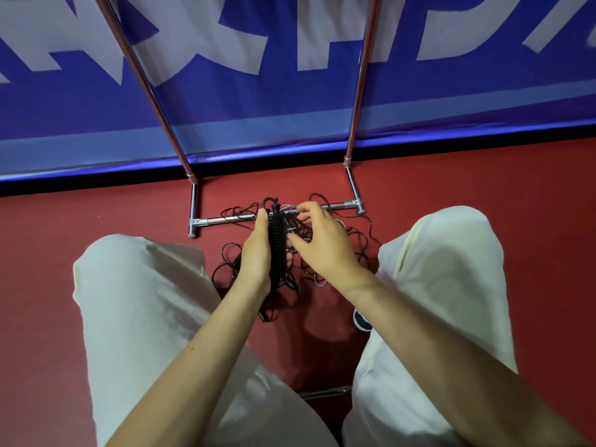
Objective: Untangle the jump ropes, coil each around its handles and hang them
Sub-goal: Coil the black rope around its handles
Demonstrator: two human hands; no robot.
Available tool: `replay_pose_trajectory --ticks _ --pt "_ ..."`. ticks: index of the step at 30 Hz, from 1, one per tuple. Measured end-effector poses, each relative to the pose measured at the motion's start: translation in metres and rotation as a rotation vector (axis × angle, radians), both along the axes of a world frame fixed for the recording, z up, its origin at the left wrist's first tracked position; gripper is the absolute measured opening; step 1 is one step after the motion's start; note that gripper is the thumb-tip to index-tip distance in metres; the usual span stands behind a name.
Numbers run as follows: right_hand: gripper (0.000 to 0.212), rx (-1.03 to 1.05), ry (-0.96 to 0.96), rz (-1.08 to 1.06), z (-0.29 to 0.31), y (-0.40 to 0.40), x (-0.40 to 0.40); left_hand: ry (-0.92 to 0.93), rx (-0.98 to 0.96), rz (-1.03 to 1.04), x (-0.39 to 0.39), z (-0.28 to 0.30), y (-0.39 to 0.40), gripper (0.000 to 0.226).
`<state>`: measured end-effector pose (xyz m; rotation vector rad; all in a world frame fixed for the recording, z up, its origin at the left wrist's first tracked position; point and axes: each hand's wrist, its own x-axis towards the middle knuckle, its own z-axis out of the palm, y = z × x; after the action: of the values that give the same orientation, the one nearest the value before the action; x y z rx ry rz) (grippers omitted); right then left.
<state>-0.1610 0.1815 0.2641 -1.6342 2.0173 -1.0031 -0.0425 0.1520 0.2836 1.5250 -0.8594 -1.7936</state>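
Observation:
My left hand grips a black jump rope bundle, its cord wound tightly round the upright handles. My right hand hovers just right of the bundle with its fingers spread and lightly curled over loose cord near the top; whether it pinches a strand I cannot tell. Beneath both hands a tangle of thin black rope lies on the red floor, with a grey strand showing near the bundle's top.
A chrome rack stands on the floor ahead, its base bar crossing under the tangle and two poles rising against a blue and white banner. My knees in pale trousers flank the pile. A dark shoe peeks out at right.

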Motion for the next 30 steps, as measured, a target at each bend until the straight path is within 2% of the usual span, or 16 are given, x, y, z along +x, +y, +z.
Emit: replay_pose_trajectory --ticks 4,6,8,11,14,16,20,24,27,30 --pt "0.019 -0.077 0.008 -0.097 -0.008 -0.004 -0.002 0.071 0.042 -0.01 -0.005 0.001 0.006 0.061" --pt "0.014 -0.143 -0.019 -0.111 -0.009 -0.006 -0.004 0.1 0.064 -0.004 -0.006 0.002 0.008 0.06" --pt "0.015 -0.078 -0.208 -0.105 -0.006 -0.007 -0.004 0.103 0.043 -0.008 -0.006 0.004 0.006 0.061" --pt "0.021 0.072 -0.621 -0.089 0.001 -0.007 0.0 0.057 -0.031 -0.052 -0.003 0.006 0.001 0.06" --pt "0.018 0.002 -0.573 0.055 0.019 -0.002 -0.009 0.049 -0.073 -0.144 0.003 0.008 -0.004 0.062" --pt "0.012 -0.054 -0.542 0.155 0.034 0.002 -0.019 0.122 -0.083 -0.208 0.005 0.01 -0.005 0.063" --pt "0.017 -0.056 -0.548 0.237 0.047 0.004 -0.035 0.3 -0.004 -0.253 0.002 0.019 0.0 0.059" --pt "0.021 -0.044 -0.569 0.24 0.046 0.003 -0.036 0.41 0.066 -0.24 0.001 0.022 0.002 0.056" --pt "0.027 -0.057 -0.596 0.224 0.05 0.0 -0.038 0.477 0.086 -0.311 0.001 0.023 0.004 0.054" --pt "0.019 -0.003 -0.747 0.218 0.052 -0.002 -0.035 0.599 0.164 -0.435 0.003 0.024 0.006 0.055"
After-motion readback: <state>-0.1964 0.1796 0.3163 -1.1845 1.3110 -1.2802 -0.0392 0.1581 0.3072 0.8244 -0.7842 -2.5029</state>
